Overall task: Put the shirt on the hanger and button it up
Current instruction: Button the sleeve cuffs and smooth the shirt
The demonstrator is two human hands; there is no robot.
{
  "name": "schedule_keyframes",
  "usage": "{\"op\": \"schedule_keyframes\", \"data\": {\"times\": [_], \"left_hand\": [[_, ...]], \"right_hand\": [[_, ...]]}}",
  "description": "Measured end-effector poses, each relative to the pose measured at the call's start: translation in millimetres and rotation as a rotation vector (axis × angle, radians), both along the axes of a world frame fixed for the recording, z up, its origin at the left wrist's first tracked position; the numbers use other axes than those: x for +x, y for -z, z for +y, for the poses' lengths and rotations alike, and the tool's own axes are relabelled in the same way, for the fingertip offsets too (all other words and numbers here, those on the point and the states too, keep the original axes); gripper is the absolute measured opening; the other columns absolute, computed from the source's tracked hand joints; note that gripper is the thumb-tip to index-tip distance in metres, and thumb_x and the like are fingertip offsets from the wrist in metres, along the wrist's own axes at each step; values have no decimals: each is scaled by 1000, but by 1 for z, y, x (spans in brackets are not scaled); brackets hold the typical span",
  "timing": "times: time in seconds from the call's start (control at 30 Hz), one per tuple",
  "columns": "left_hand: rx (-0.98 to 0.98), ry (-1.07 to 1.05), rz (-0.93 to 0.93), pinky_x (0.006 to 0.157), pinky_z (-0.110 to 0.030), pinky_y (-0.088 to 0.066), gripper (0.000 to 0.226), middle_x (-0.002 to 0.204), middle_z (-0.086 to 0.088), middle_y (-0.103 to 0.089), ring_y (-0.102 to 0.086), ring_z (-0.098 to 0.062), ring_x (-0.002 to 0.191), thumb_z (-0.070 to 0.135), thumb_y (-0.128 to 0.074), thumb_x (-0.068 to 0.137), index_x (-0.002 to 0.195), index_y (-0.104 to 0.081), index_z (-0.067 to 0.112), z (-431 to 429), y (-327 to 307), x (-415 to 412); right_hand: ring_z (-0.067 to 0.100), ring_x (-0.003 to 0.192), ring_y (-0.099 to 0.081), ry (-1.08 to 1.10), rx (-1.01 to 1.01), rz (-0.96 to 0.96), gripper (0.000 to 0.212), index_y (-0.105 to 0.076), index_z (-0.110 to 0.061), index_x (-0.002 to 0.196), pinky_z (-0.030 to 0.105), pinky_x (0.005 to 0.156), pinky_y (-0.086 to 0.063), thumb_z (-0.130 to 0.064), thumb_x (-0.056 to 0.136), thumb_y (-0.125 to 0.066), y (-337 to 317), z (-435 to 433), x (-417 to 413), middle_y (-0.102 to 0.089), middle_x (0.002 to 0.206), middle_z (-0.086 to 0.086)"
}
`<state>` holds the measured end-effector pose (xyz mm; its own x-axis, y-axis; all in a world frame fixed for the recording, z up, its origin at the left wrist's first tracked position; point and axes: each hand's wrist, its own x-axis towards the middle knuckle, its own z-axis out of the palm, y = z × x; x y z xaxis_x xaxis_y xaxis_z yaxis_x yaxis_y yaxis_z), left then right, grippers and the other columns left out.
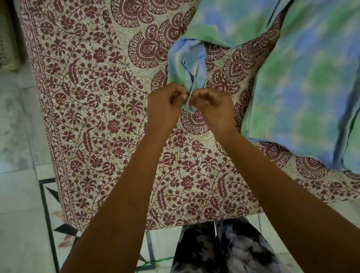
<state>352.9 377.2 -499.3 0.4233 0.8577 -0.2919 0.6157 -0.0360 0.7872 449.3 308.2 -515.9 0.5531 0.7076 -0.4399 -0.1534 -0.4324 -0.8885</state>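
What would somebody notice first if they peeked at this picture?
Probably the two hands, the left hand and the right hand, meeting in the middle and pinching the cuff end of a sleeve. Next, the blue-and-green shirt spread at the right over a red flowered bedspread.

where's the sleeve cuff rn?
Head view, centre: the sleeve cuff is pinched between the left hand and right hand, above the printed bedsheet.
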Motion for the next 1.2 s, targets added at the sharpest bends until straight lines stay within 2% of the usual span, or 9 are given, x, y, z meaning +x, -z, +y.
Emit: {"op": "schedule_keyframes", "data": {"times": [0.1,0.2,0.27,0.47,0.63,0.77,0.9,1.1,1.2], "left_hand": [[-38,-35,65,63,-7,-47,13,84,-8,-69,-59,-8,66,3,-59,83,90,-70,2,1,-2,6],[-212,-112,11,75,-42,-58,20,84,-23,-70,-68,-32,74,14,-57,82,81,-70,-2,0,-5,13],[-342,-189,-33,79,-52,-56,33,80,-27,-68,-69,-37,78,29,-61,77,76,-69,-3,-3,-7,17],[-507,-329,-125,89,-45,-55,9,78,-5,-66,-64,-22,80,10,-61,87,81,-67,7,-9,-7,20],[-439,-310,-110,88,-51,-53,15,91,-24,-68,-62,-24,81,18,-58,89,80,-68,10,-11,-5,24],[-356,-190,-126,83,-39,-56,11,81,-12,-70,-66,-22,78,19,-68,82,83,-69,7,-15,-7,24],[-372,-255,-168,79,-32,-55,14,68,-2,-65,-63,-13,66,10,-63,85,73,-66,13,-14,-5,24],[-544,-305,-264,70,-19,-54,17,72,-4,-64,-62,-10,67,10,-57,89,73,-63,11,-9,-7,24],[-554,-318,-269,69,-18,-55,16,77,-4,-65,-63,-12,71,12,-54,92,79,-64,10,-9,-4,22]], "right_hand": [[1,62,-61,-43,-25,-230,12,-72,-4,87,15,65,-51,-5,78,-64,3,-2,-3,-69,77,2],[17,70,-66,-43,-23,-465,12,-71,-7,87,32,67,-55,-14,79,-65,5,-8,-6,-72,81,8],[19,73,-67,-38,-12,-568,11,-70,-8,87,36,66,-55,-15,80,-65,5,-11,-8,-72,84,8],[22,72,-66,-11,19,-669,9,-69,-8,86,39,61,-54,-13,80,-66,6,-16,-11,-72,84,8],[18,73,-67,67,30,-604,11,-69,-6,87,39,65,-56,-13,82,-64,5,-16,-13,-72,83,7],[20,75,-68,103,25,-586,14,-69,-7,90,41,67,-56,-18,85,-62,2,-16,-11,-72,85,8],[18,74,-67,98,42,-596,13,-69,-7,89,40,65,-56,-17,83,-64,2,-16,-11,-72,84,7],[17,73,-67,117,76,-603,15,-69,-4,92,33,67,-56,-14,86,-61,4,-15,-12,-72,86,8],[12,72,-66,112,97,-470,13,-70,-5,91,27,68,-56,-11,85,-62,3,-12,-8,-72,84,6]]}}
